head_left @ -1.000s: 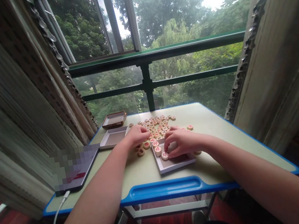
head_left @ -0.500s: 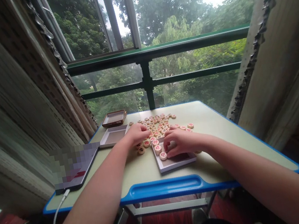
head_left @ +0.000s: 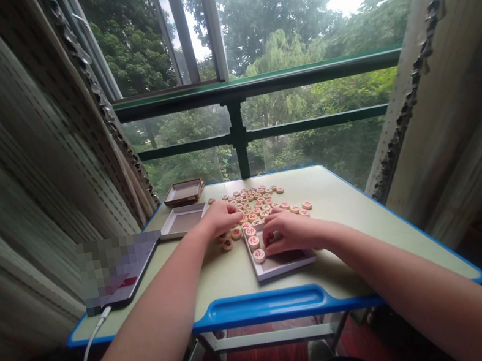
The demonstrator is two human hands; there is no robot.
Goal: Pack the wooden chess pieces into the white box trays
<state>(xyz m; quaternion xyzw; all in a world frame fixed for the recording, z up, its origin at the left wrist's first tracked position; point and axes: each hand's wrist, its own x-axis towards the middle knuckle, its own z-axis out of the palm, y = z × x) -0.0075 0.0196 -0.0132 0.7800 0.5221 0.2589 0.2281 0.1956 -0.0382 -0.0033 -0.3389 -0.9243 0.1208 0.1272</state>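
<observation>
Three round wooden chess discs (head_left: 254,242) are laid in the shallow grey tray (head_left: 284,265) under the curled right hand (head_left: 288,233), its grasp unclear; the loose pile (head_left: 258,201) mid-desk, touched by the half-closed left hand (head_left: 222,217), is left.

The round game pieces (head_left: 252,203) bear red characters too small to read.

The right hand (head_left: 290,233) lies palm-down inside a shallow grey tray (head_left: 283,263) on the worktop (head_left: 361,227), fingertips touching round wooden game discs (head_left: 256,249) lined along the tray's left wall. The left hand (head_left: 220,218) rests curled on the loose heap of discs (head_left: 257,199) just beyond — whether its grip encloses one cannot be told. Further left lie a second grey tray (head_left: 183,220), a brown tray (head_left: 184,192) behind it, and a blurred tablet (head_left: 117,271) with a white cable (head_left: 92,340).
</observation>
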